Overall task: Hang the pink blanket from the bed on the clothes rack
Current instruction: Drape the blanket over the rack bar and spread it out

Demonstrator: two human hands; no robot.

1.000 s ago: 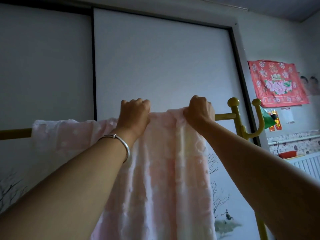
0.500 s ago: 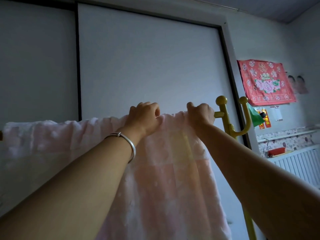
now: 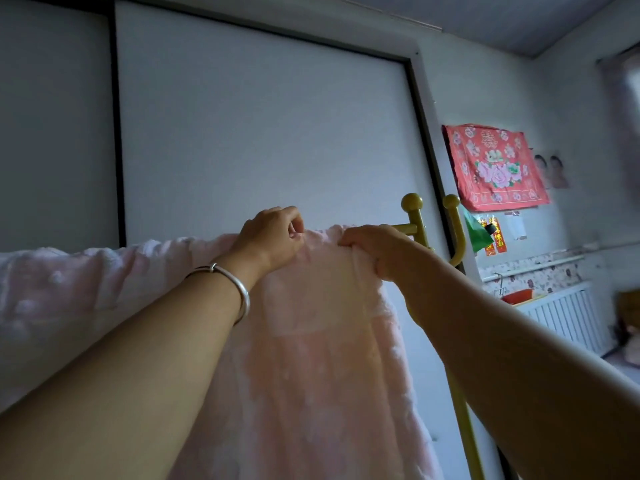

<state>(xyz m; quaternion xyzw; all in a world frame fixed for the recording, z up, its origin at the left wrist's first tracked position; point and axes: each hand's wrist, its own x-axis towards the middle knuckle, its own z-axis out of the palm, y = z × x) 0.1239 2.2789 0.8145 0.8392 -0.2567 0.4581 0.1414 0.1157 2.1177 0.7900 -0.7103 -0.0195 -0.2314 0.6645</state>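
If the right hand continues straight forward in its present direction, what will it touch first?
Probably the white wardrobe door behind the rack; the right hand already grips the pink blanket. Depth is unclear.

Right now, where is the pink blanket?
The blanket hangs over the rack bar, centre and left of the head view, both hands gripping its top edge beside the gold post.

Pale pink blanket (image 3: 311,375) – gold rack (image 3: 415,230) – red floral cloth (image 3: 495,168)
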